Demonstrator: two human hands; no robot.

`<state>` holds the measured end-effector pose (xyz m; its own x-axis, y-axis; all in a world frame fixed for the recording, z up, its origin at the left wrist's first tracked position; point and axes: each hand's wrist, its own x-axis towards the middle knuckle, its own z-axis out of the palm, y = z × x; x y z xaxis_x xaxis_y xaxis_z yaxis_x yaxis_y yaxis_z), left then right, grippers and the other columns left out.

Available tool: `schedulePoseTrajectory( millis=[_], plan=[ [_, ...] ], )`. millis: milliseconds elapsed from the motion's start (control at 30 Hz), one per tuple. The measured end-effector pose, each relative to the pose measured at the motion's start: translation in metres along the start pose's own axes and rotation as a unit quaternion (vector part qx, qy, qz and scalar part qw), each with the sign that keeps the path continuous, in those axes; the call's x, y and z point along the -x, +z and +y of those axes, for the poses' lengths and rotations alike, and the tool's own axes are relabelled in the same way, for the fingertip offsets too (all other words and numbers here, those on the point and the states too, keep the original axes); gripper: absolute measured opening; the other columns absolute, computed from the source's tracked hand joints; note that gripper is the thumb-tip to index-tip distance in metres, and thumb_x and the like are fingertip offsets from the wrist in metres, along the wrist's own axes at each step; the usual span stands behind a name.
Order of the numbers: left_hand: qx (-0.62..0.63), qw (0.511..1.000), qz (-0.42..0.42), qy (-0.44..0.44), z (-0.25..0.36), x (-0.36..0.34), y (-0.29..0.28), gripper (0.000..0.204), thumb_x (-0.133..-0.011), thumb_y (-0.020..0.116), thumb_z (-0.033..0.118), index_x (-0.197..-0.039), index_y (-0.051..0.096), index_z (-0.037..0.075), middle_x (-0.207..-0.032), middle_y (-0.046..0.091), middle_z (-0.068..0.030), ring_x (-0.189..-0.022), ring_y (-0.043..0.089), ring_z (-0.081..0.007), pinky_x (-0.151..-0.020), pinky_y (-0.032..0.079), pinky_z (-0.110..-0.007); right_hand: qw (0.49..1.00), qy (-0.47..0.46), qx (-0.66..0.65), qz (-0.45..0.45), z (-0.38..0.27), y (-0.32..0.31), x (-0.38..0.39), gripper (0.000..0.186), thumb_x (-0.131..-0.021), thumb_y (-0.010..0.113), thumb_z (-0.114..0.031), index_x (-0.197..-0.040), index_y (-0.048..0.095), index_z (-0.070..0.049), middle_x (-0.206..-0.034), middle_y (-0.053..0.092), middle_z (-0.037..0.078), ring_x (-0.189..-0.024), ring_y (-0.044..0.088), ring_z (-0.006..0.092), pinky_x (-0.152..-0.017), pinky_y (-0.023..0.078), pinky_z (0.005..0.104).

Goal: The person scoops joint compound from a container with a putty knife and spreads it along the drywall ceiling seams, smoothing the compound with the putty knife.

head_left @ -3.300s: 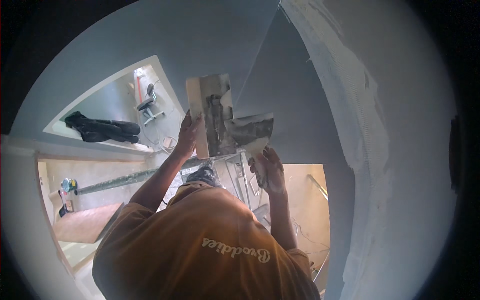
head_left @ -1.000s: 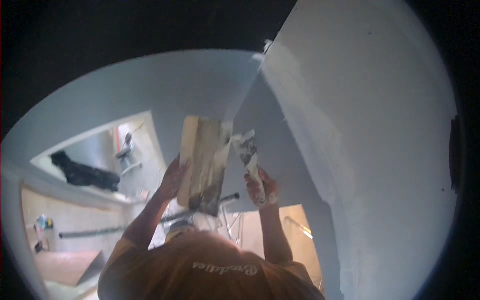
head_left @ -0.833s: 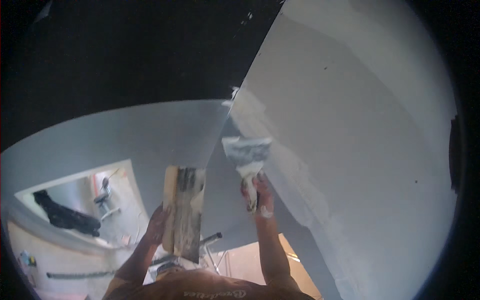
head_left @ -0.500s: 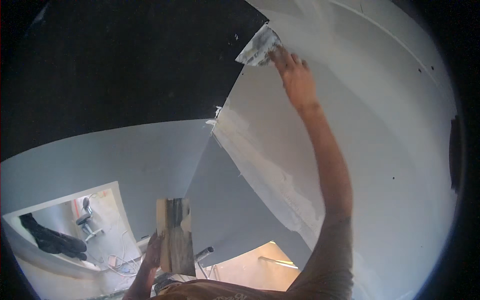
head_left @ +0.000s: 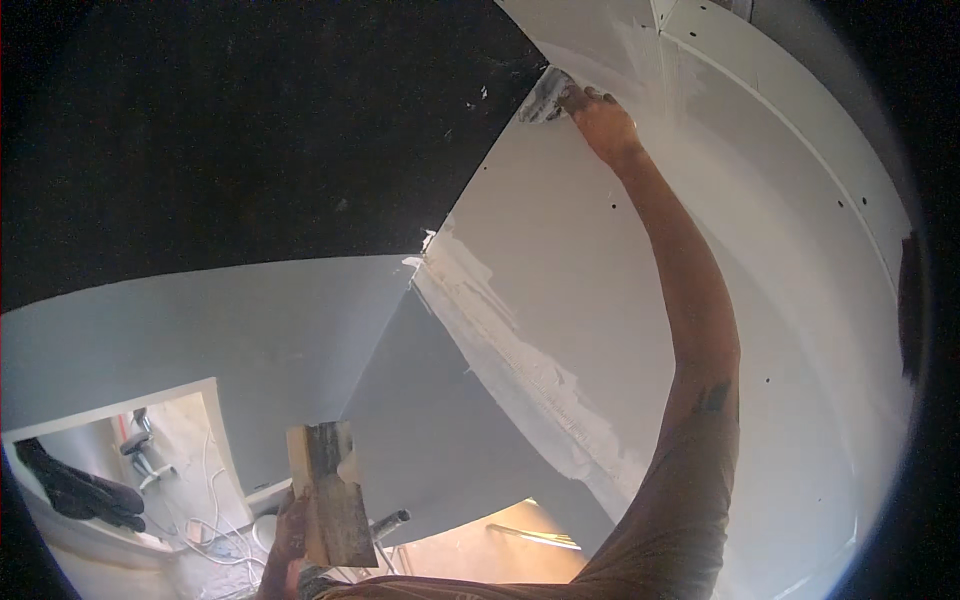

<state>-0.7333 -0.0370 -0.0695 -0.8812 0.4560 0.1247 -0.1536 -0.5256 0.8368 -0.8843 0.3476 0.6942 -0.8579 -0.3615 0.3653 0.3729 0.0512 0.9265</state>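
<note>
My right hand [head_left: 605, 128] reaches up to the top middle, its fingers closed round a putty knife [head_left: 545, 97]. The knife's blade, streaked grey and white, lies at the edge where the pale board [head_left: 560, 250] meets the dark panel [head_left: 260, 130]. Low on the left, my left hand [head_left: 287, 537] grips a wide rectangular spatula [head_left: 338, 505] held upright. Grey streaks and a cream patch mark its face, and a tan strip runs along one long side. Most of the left fingers are behind it. White filler [head_left: 545, 400] forms a rough band along the pale board's lower seam.
Grey wall surfaces [head_left: 200, 325] meet in a corner below the dark panel. At lower left an opening [head_left: 212, 430] shows cables [head_left: 215, 520] and a dark cloth-like thing [head_left: 80, 490]. A metal tube end [head_left: 392, 522] sticks up beside the spatula. Dark dots mark the pale boards.
The view has tilted up a little. My right hand has turned the putty knife, so its blade looks narrower; it is still at the dark panel's edge. The left hand keeps hold of the spatula.
</note>
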Motion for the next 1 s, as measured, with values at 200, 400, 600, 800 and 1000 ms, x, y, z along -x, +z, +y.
schedulePoseTrajectory(
  millis=[200, 400, 600, 800, 1000],
  plan=[
    [0.144, 0.984, 0.061, -0.082, 0.101, 0.001, 0.07, 0.042, -0.101, 0.058, 0.027, -0.135, 0.053, 0.004, -0.118, 0.066, -0.008, -0.103, 0.065, -0.02, -0.088, 0.053, -0.035, 0.997, -0.037, 0.014, 0.061, 0.009, 0.026, 0.004, 0.034, -0.09, 0.059, -0.013, -0.124, 0.063, -0.011, -0.127, 0.058, 0.01, -0.113, 0.063, 0.025, -0.09, 0.057, 0.0381],
    [0.206, 0.973, 0.04, -0.092, 0.089, -0.006, 0.072, 0.039, -0.101, 0.057, 0.024, -0.135, 0.054, 0.005, -0.119, 0.066, -0.0084, -0.103, 0.064, -0.0212, -0.088, 0.053, -0.036, 0.993, -0.028, -0.02, 0.113, 0.015, 0.024, 0.003, 0.02, -0.088, 0.061, -0.016, -0.104, 0.07, -0.009, -0.111, 0.067, 0.01, -0.101, 0.068, 0.0275, -0.085, 0.058, 0.0406],
    [-0.083, 0.992, -0.003, 0.098, 0.018, -0.017, 0.035, 0.041, -0.101, 0.056, 0.021, -0.138, 0.051, 0.004, -0.121, 0.066, -0.0095, -0.107, 0.064, -0.0238, -0.091, 0.053, -0.037, 1.0, 0.0, -0.018, 0.023, 0.019, -0.001, 0.021, 0.018, -0.088, 0.062, -0.01, -0.105, 0.068, -0.009, -0.1, 0.069, 0.01, -0.097, 0.069, 0.0236, -0.084, 0.058, 0.0382],
    [-0.054, 0.998, 0.01, 0.037, 0.027, -0.013, 0.039, 0.042, -0.101, 0.055, 0.02, -0.14, 0.049, 0.003, -0.123, 0.065, -0.0098, -0.109, 0.064, -0.023, -0.093, 0.052, -0.037, 0.996, -0.036, 0.01, 0.075, 0.012, -0.017, 0.025, 0.01, -0.085, 0.066, -0.012, -0.093, 0.072, -0.007, -0.096, 0.069, 0.01, -0.094, 0.071, 0.0233, -0.084, 0.057, 0.0391],
    [0.228, 0.967, 0.05, -0.097, 0.066, -0.003, 0.062, 0.044, -0.103, 0.055, 0.024, -0.14, 0.049, 0.002, -0.122, 0.064, -0.0091, -0.108, 0.063, -0.02, -0.094, 0.051, -0.034, 0.998, -0.044, 0.026, 0.024, 0.0, -0.001, -0.009, 0.028, -0.09, 0.058, -0.009, -0.117, 0.065, -0.011, -0.115, 0.062, 0.007, -0.107, 0.065, 0.0209, -0.084, 0.058, 0.0361]
  ],
)
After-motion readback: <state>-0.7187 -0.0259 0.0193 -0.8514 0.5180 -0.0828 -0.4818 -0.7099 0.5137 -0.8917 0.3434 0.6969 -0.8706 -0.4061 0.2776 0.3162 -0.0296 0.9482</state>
